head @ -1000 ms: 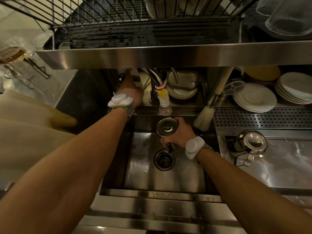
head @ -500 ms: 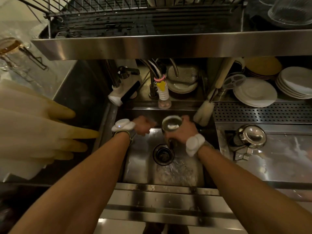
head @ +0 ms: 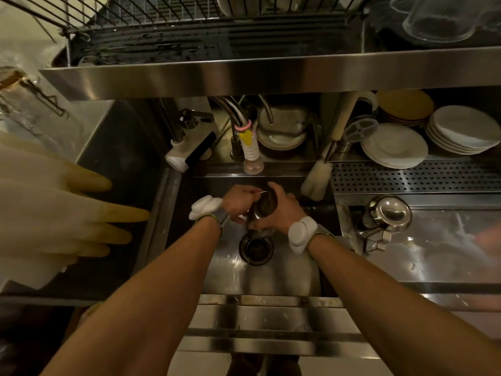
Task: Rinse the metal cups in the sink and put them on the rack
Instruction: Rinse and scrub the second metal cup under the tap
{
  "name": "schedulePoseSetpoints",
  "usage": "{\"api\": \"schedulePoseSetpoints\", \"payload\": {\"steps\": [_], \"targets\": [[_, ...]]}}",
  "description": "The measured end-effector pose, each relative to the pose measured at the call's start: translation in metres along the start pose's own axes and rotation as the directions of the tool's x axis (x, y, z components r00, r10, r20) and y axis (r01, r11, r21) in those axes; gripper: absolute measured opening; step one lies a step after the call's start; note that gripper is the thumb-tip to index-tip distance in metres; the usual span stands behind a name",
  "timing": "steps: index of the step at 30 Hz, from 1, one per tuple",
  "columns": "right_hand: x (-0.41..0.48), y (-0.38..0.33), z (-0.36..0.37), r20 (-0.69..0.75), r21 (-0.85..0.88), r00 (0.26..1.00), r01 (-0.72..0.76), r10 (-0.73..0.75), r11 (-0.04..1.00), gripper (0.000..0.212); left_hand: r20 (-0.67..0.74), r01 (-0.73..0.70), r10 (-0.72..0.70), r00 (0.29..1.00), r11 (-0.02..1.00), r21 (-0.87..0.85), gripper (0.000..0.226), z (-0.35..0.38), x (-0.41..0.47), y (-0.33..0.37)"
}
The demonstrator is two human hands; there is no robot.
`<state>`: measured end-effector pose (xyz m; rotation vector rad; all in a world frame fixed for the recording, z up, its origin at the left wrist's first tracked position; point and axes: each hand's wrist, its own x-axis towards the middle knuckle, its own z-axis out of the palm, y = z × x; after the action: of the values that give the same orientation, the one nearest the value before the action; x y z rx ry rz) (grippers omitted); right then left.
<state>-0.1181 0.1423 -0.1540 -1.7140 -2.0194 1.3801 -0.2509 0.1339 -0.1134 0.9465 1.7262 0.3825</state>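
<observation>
1. Well, the biggest thing I see from my screen is the rack (head: pixel 189 36). It runs across the top of my view and has dark wire bars.
2. Under it is the sink (head: pixel 271 278), shiny and right in the middle.
3. Big pale gloves (head: pixel 54 213) stick in from the left, well apart from the sink.
4. White plates (head: pixel 393 147) sit in stacks at the back right.
5. The right hand (head: pixel 282 213) has its fingers wrapped round the cup (head: pixel 264 203) from the right side.
6. The left hand (head: pixel 238 200) is on the cup's left side. Its fingers bend onto the rim and its thumb is lower down.
7. A brush (head: pixel 317 180) leans at the back right corner of the sink.
8. A second cup (head: pixel 387 213) sits on the counter (head: pixel 433 253) just right of the sink. No hand touches it.
9. The cup is held between both hands over the sink. It is below the tap (head: pixel 250 147) and above the drain (head: pixel 256 248). I cannot tell if water is running.
10. The drain is a dark round hole in the sink floor, near the wrists.
</observation>
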Motion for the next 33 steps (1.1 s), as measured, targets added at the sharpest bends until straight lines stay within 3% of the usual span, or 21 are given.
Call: {"api": "schedulePoseSetpoints", "payload": {"steps": [4,10,16,19,24,26,28,29,33], "targets": [[-0.001,-0.004,-0.005,-0.062,-0.045,0.998,-0.017,0.015,0.999,0.109,0.019,-0.009,0.008,1.000,1.000,0.021,0.043,-0.002,-0.012,0.007],[-0.003,-0.018,-0.013,-0.119,0.024,0.992,-0.027,0.030,0.999,0.109,0.189,0.216,-0.199,0.962,0.973,-0.077,0.073,-0.006,-0.020,0.004],[0.000,-0.022,0.001,-0.122,0.013,0.992,0.019,-0.017,1.000,0.100,0.217,0.107,-0.067,0.974,0.979,-0.176,0.024,-0.011,-0.004,-0.015],[0.004,-0.025,0.007,-0.066,0.012,0.998,-0.004,0.005,1.000,0.105,0.248,0.159,-0.111,0.962,0.970,-0.184,0.021,-0.018,0.002,-0.024],[0.003,-0.024,0.002,0.028,-0.228,0.996,-0.071,0.080,0.971,0.129,0.189,0.187,-0.155,0.970,0.968,-0.166,0.054,-0.028,0.012,-0.030],[0.001,-0.025,-0.002,0.030,-0.353,0.998,-0.033,0.047,0.935,0.129,0.230,0.214,-0.172,0.958,0.962,-0.172,0.056,-0.028,0.017,-0.032],[-0.001,-0.027,-0.004,0.044,-0.415,0.998,0.051,-0.037,0.908,0.126,0.280,0.231,-0.176,0.944,0.957,-0.175,0.076,-0.023,0.028,-0.035],[0.000,-0.028,-0.004,0.062,-0.427,0.996,0.088,-0.068,0.900,0.126,0.267,0.233,-0.180,0.947,0.955,-0.184,0.075,-0.023,0.028,-0.032],[-0.008,-0.024,-0.007,0.028,-0.415,0.996,0.091,-0.088,0.905,0.116,0.210,0.139,-0.109,0.972,0.981,-0.134,0.035,-0.014,-0.012,-0.007]]}}
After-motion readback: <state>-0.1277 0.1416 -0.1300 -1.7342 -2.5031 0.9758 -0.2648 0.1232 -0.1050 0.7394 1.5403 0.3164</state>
